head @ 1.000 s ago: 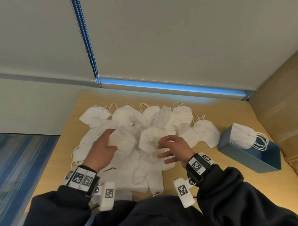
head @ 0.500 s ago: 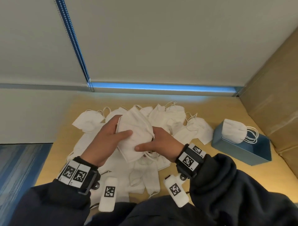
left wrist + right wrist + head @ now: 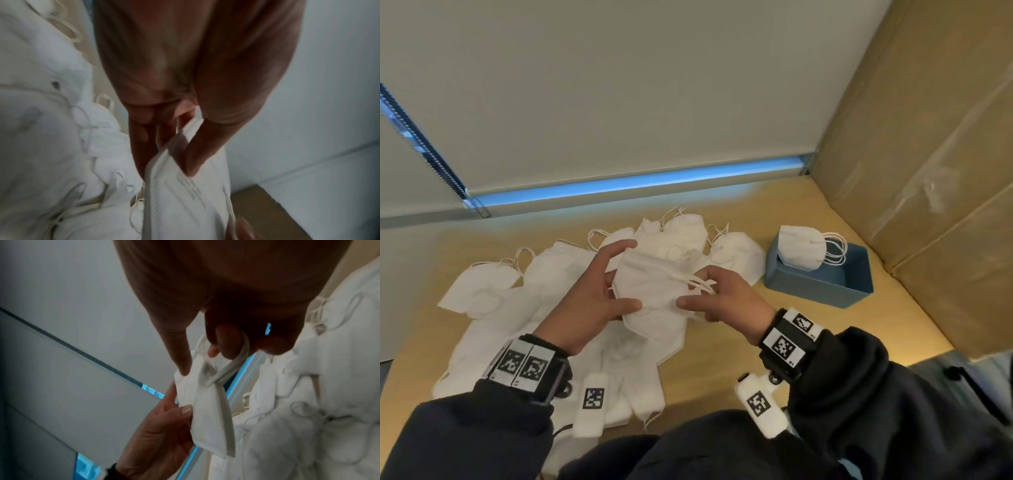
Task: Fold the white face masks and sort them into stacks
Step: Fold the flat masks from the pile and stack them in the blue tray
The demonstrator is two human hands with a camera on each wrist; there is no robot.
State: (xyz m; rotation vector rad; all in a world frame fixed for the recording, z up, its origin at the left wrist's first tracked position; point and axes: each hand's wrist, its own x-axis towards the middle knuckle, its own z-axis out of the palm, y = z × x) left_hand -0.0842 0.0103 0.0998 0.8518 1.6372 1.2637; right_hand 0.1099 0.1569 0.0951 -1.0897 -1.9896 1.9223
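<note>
**One mask in both hands, above the loose pile**

Your left hand (image 3: 589, 294) pinches the near-left edge of the held mask (image 3: 654, 291), thumb on top and fingers underneath, as the left wrist view confirms. Your right hand (image 3: 726, 301) closes on the opposite side, thumb on the mask's edge and a curled finger hooked through the ear loops (image 3: 698, 282), which the right wrist view shows plainly. The mask is lifted clear of the table (image 3: 808, 359), already pressed flat along its centre crease.

Beneath and behind it lies the unsorted pile (image 3: 524, 301), spread from the left edge toward the middle of the table and back toward the far edge. Near the right edge sits the blue box (image 3: 822, 291), with one stack of folded masks (image 3: 801, 250) propped at its far-left corner.

The risks, as I judge them: the loops round your finger may snag as you let go and drag the mask out of its fold. Trailing loops could also catch a pile mask. Set carelessly, it may tip the leaning stack over.
</note>
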